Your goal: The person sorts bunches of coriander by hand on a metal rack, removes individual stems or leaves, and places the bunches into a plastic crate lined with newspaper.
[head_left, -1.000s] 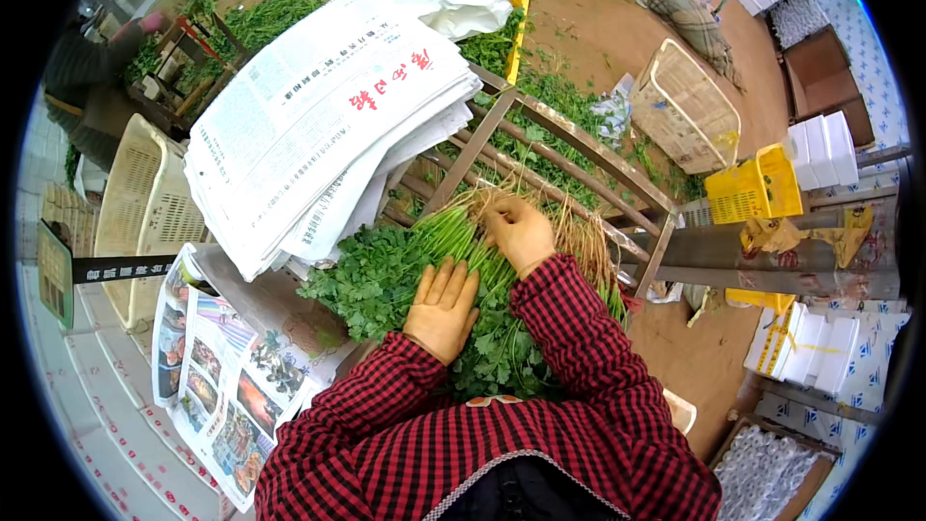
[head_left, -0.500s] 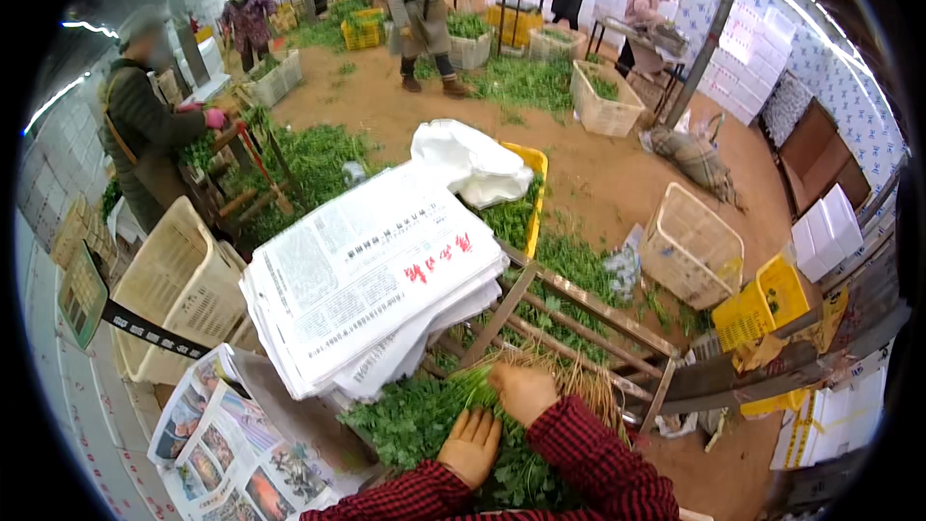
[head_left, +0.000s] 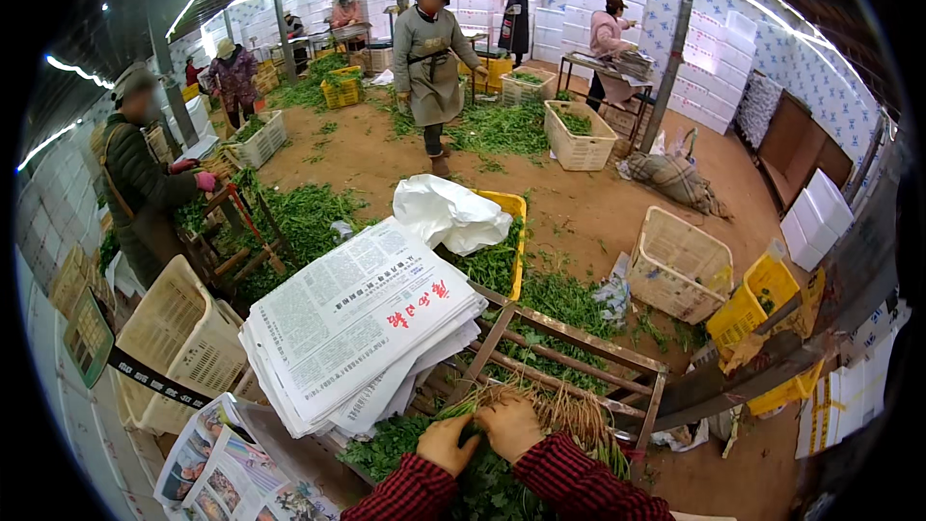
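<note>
Both hands rest on a bunch of green herbs (head_left: 502, 468) lying at the bottom edge, on the wooden frame (head_left: 579, 357). The left hand (head_left: 446, 444) and right hand (head_left: 509, 425) have fingers curled over the stems, touching each other. The stack of newspapers (head_left: 357, 328) lies just beside them.

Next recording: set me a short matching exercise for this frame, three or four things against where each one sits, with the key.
Things:
1. stack of newspapers
2. bundle of greens
3. white plastic bag
4. pale empty crate

Places:
A. on the dirt floor, to the person's right
B. under the left hand and right hand
C. on the yellow crate
D. on the bench, left of the hands

Pairs: 1-D, 2-B, 3-C, 4-A
</note>
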A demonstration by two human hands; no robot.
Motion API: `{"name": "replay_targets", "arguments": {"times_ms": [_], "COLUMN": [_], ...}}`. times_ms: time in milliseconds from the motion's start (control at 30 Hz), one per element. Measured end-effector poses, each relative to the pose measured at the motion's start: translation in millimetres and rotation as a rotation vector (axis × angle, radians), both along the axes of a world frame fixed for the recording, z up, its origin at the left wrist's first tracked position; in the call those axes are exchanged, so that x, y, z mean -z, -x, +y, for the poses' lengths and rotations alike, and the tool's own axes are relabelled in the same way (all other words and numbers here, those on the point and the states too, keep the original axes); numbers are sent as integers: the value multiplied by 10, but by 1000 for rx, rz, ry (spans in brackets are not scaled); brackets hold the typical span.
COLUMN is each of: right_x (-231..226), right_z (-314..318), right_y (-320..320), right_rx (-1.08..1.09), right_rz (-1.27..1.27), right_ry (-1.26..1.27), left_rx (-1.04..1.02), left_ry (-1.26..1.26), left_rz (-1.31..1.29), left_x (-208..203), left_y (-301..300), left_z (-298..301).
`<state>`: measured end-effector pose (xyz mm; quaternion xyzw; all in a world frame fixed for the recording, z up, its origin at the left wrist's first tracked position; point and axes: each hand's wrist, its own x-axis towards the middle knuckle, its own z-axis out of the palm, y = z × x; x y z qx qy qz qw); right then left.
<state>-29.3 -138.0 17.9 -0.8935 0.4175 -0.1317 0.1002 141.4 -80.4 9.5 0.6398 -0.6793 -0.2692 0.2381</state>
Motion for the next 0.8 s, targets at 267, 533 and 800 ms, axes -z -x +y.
{"name": "replay_targets", "arguments": {"times_ms": [267, 533, 800], "right_x": [387, 199, 213], "right_z": [-119, -184, -135], "right_y": [-61, 25, -131], "right_rx": [202, 163, 118], "right_rz": [-197, -115, -140], "right_ry": [-221, -327, -301], "left_rx": [-172, -652, -643], "left_ry": [168, -71, -141], "left_rz": [154, 1054, 1175], "left_x": [522, 500, 648], "left_y": [8, -88, -176], "left_z": [-165, -293, -267]}}
